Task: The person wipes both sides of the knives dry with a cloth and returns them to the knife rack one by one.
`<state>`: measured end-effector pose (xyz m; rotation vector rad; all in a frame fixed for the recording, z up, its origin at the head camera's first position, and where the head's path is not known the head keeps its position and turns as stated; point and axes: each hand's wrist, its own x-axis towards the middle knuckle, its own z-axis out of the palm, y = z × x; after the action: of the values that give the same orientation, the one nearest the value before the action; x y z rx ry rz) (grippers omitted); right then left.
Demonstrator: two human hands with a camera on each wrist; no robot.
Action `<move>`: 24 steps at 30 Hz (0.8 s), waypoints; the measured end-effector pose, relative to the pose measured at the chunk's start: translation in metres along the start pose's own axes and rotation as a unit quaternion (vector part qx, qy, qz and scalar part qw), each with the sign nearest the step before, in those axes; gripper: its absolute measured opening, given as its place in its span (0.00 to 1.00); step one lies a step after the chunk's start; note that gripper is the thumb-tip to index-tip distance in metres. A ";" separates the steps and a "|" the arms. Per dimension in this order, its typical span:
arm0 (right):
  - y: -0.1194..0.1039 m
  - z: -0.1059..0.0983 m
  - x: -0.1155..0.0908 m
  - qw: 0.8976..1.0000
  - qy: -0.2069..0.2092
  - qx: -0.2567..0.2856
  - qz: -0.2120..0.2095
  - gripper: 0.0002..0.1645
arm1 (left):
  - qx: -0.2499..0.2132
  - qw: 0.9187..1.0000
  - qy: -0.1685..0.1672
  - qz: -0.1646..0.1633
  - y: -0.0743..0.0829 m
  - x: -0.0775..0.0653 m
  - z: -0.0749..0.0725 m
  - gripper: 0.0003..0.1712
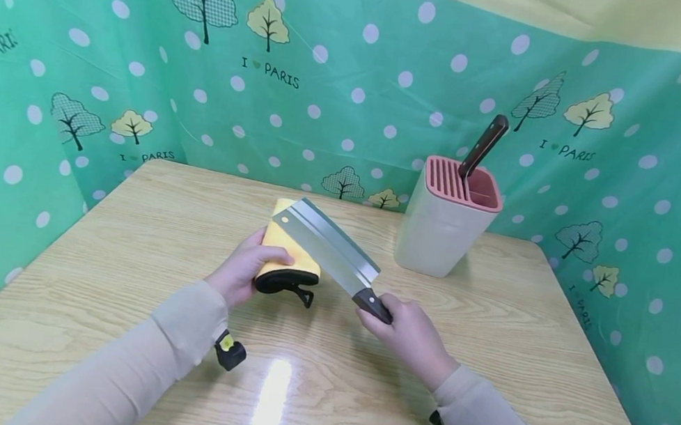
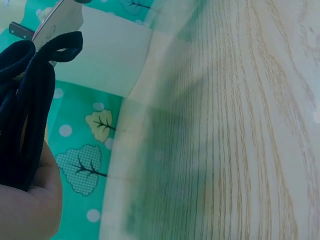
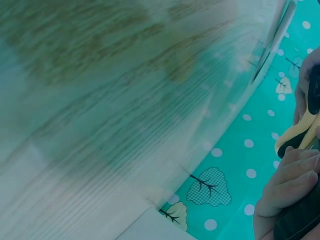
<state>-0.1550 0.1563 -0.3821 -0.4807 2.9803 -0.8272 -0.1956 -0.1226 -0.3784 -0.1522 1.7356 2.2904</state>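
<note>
A folded yellow cloth [image 1: 288, 243] with a thick black edge and a dangling loop is held off the table by my left hand [image 1: 244, 266], thumb across its front. Black loops [image 2: 42, 95] of its trim fill the left of the left wrist view. My right hand [image 1: 412, 329] grips the dark handle of a cleaver [image 1: 336, 250]. The cleaver's broad blade slants up to the left, its holed end overlapping the cloth in the head view; whether they touch I cannot tell. In the right wrist view, the yellow-and-black cloth [image 3: 300, 132] shows just beyond my right fingers.
A white knife block [image 1: 441, 238] with a pink slotted top stands at the back right of the wooden table [image 1: 142, 239]. One dark-handled knife [image 1: 484, 145] sticks out of it. Behind and beside the table hangs a green dotted curtain [image 1: 351, 122].
</note>
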 end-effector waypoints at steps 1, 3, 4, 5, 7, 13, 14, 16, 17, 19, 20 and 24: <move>0.000 0.000 0.000 1.000 -0.001 0.001 0.001 0.18 | 0.000 1.000 0.000 -0.001 0.000 0.000 0.000 0.44; 0.001 0.000 0.000 1.000 -0.001 0.002 0.002 0.17 | 0.001 1.000 -0.001 0.000 0.000 0.000 0.000 0.44; 0.001 0.000 0.000 1.000 -0.001 0.002 0.002 0.17 | 0.000 1.000 -0.002 0.000 0.000 0.000 0.000 0.44; 0.001 0.000 0.000 1.000 0.000 0.001 0.002 0.17 | -0.001 1.000 -0.003 0.001 0.000 0.000 0.000 0.44; 0.001 0.000 0.000 1.000 0.003 -0.003 0.002 0.17 | -0.001 1.000 -0.006 0.001 -0.001 0.001 0.000 0.44; 0.002 0.001 0.001 1.000 0.008 -0.015 0.000 0.18 | -0.003 1.000 -0.011 0.002 -0.003 0.003 0.000 0.44; 0.002 0.001 0.001 1.000 0.008 -0.015 0.000 0.18 | -0.004 1.000 -0.012 0.002 -0.003 0.003 0.000 0.44; 0.001 0.000 0.001 1.000 0.006 -0.012 0.002 0.18 | -0.004 1.000 -0.013 0.000 -0.003 0.003 0.001 0.44; 0.001 0.000 0.001 1.000 0.006 -0.010 0.001 0.17 | -0.003 1.000 -0.015 -0.001 -0.003 0.003 0.001 0.44; 0.000 0.000 0.001 1.000 0.005 -0.006 -0.002 0.17 | 0.001 1.000 -0.017 -0.002 -0.003 0.002 0.003 0.43; 0.000 0.000 0.001 1.000 0.006 -0.005 -0.004 0.17 | 0.003 1.000 -0.017 -0.003 -0.003 0.002 0.004 0.43; -0.001 0.000 0.002 1.000 0.008 -0.006 -0.011 0.18 | 0.006 1.000 -0.020 -0.002 -0.004 0.001 0.006 0.41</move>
<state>-0.1563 0.1551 -0.3812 -0.5119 3.0014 -0.8185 -0.1949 -0.1152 -0.3807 -0.1063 1.7274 2.2642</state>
